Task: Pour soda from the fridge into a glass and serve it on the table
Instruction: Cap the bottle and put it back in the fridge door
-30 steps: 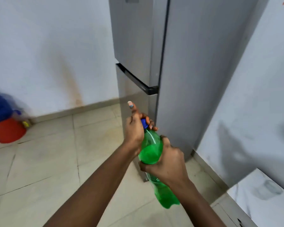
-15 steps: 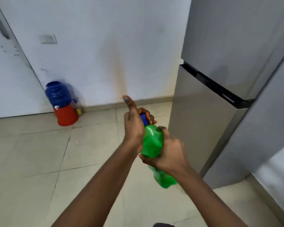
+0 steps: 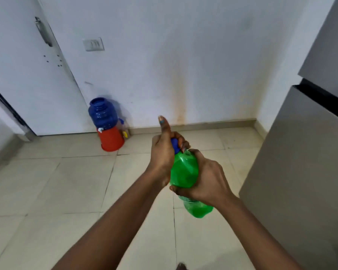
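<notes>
Head view, angled down, close over hands [image 3: 183, 168].

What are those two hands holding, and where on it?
A green soda bottle: the right hand wraps its middle, and the left hand grips its blue cap.

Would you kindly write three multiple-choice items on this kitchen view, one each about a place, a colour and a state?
1. Where is the blue water dispenser?
A. atop the red bucket by the wall
B. on the fridge
C. in a hand

2. What colour is the bottle cap?
A. red
B. blue
C. white

3. How is the green bottle held?
A. left hand only
B. standing on the floor
C. right hand around the body, left hand on the cap

Answers: 1 A, it sits on the bucket; 2 B, blue shows between the fingers; 3 C, both hands grip.
</notes>
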